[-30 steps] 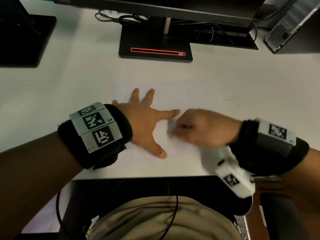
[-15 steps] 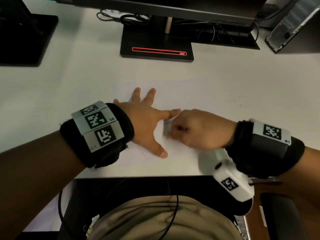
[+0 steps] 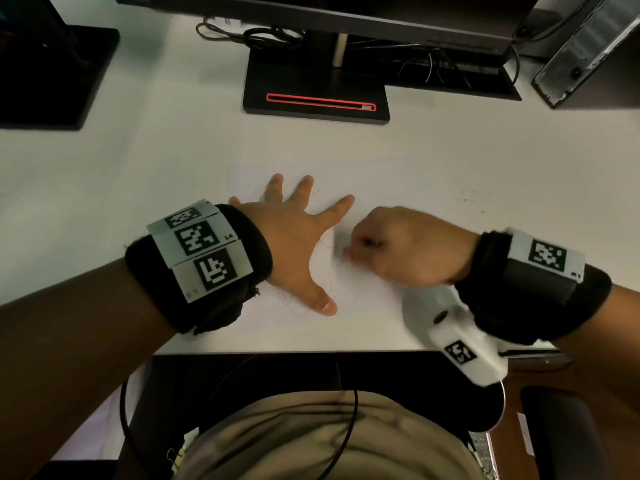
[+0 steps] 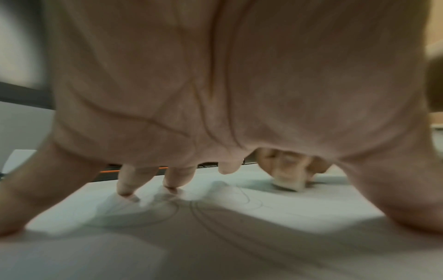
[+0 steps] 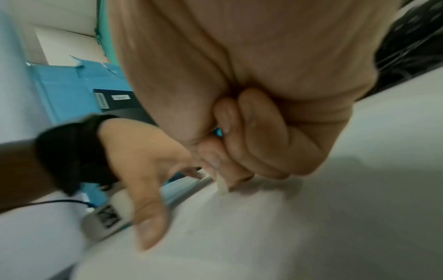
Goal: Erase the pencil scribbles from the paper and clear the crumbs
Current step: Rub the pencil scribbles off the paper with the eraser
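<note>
A white sheet of paper lies on the white desk, with faint pencil scribbles between my hands. My left hand presses flat on the sheet with its fingers spread. Curved pencil lines run under the palm in the left wrist view. My right hand is curled round a small white eraser and holds it down on the paper just right of the left index finger. The eraser's tip pokes out below the fingers in the right wrist view. Dark crumbs dot the desk to the paper's right.
A monitor base with a red-outlined slot stands behind the paper, with cables behind it. A second black stand is at the far left, a dark device at the far right. The desk's front edge runs just below my wrists.
My right hand with the eraser has slid a little away from the left index finger, back and forth in small strokes. The left hand has stayed pressed on the paper.
</note>
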{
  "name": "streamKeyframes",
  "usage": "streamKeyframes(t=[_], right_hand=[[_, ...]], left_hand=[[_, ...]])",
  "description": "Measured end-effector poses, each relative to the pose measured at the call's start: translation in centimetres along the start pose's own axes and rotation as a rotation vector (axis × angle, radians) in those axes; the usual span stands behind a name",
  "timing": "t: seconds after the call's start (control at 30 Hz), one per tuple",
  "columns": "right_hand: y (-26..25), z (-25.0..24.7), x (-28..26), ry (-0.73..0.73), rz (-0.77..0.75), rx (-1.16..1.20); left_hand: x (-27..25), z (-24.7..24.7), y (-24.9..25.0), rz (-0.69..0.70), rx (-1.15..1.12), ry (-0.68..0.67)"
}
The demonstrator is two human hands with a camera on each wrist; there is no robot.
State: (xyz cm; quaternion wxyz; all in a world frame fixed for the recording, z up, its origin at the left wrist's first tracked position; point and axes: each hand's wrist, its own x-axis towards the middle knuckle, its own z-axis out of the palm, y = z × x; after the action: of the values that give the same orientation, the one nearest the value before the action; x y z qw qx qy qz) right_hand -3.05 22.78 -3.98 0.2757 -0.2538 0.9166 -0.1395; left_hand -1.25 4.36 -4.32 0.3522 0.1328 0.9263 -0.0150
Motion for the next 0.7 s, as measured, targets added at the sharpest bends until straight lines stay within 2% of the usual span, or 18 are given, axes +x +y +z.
streamKeyframes(t=[0.07,0.2,0.33,0.47,0.6,0.7], right_hand=[[-0.2,0.1,0.0,-0.034,0.005,0.039],[0.4,-1.0,0.8,0.069,0.071,0.056],[-0.4,0.1,0.3,-0.034,0.001,0.03],[0.4,-1.4,1.1,0.087,0.085,0.062],[-0.8,0.1,0.7,-0.024,0.014,0.045],[0.3,-1.2,1.6,0.057,0.097,0.158]], left_hand=[[0.0,0.0,-0.1,-0.007,0.009,0.003],[0.0,0.0,-0.3,-0.018,0.014,-0.015],[0.1,0.0,-0.3,-0.014,0.023,-0.015],[0.0,-0.2,-0.3,-0.024,0.029,-0.022],[0.1,-0.1,-0.2,-0.023,0.031,-0.013],[0.0,-0.1,-0.3,-0.023,0.036,-0.019]])
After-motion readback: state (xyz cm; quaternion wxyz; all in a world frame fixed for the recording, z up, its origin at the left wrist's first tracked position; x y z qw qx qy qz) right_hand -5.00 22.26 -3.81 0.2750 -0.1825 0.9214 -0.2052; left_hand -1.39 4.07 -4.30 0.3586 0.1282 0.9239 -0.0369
